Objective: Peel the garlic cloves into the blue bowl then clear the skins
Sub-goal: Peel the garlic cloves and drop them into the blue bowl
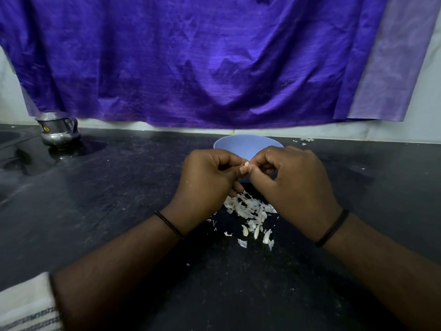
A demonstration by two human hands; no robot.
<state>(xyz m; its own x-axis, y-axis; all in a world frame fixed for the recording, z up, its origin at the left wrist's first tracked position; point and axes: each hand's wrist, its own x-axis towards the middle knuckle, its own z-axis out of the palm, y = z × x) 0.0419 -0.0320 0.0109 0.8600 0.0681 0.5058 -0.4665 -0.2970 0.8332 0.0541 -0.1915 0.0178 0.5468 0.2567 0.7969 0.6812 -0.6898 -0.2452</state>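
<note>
We see left hand [210, 173] and right hand [291, 173] pinching one garlic clove [246, 165] just before the blue bowl [248, 145]. Risk: it slips (tiny thing) among the skins [248, 209] nearer us.

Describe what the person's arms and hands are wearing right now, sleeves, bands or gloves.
Both forearms are bare, with no sleeves and no gloves. The left hand has a thin black beaded band at its wrist. The right hand has a plain, smooth black band at its wrist. No rings or watch are visible.
</note>
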